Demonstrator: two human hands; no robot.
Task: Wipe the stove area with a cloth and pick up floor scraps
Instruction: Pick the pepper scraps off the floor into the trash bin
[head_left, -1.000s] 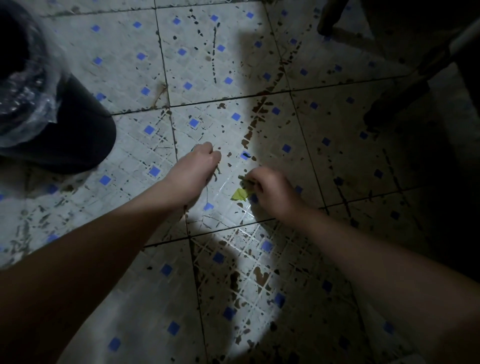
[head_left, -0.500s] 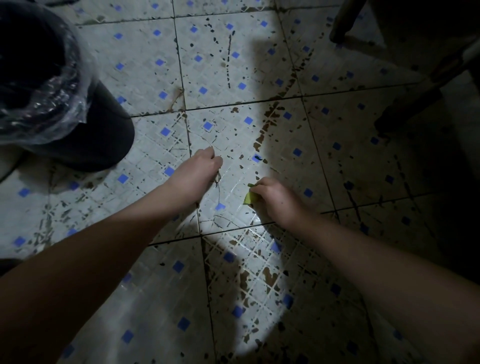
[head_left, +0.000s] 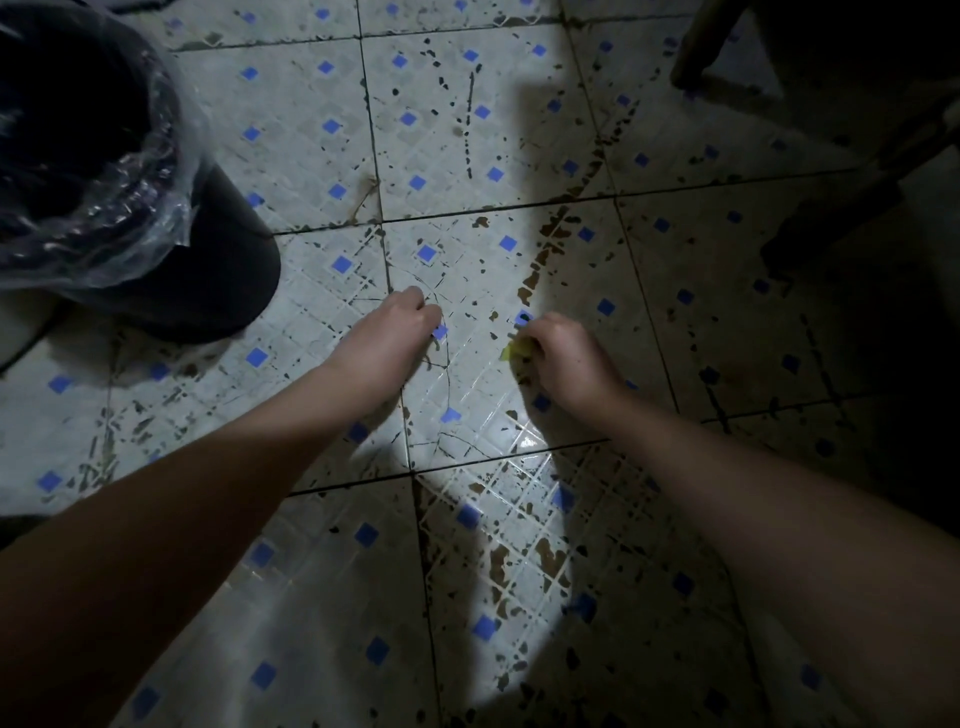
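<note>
- A dark bin (head_left: 223, 270) lined with clear plastic is seen at upper left, a furniture leg (head_left: 693, 52) at upper right.
- The yellow-green scrap (head_left: 511, 352) is pinched at centre frame by the right hand (head_left: 569, 358), low over the tiled floor (head_left: 311, 130). Its exposed tip points left and its long axis is hidden.
- The left hand (head_left: 389, 338) is curled; whether anything is held cannot be told.

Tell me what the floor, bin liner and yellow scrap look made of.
Floor: likely glazed ceramic tile; glossy glare, dark joints. Bin liner: thin clear plastic film, crinkled, shiny. Yellow scrap in the right hand: maybe leaf or peel; too small to tell.
</note>
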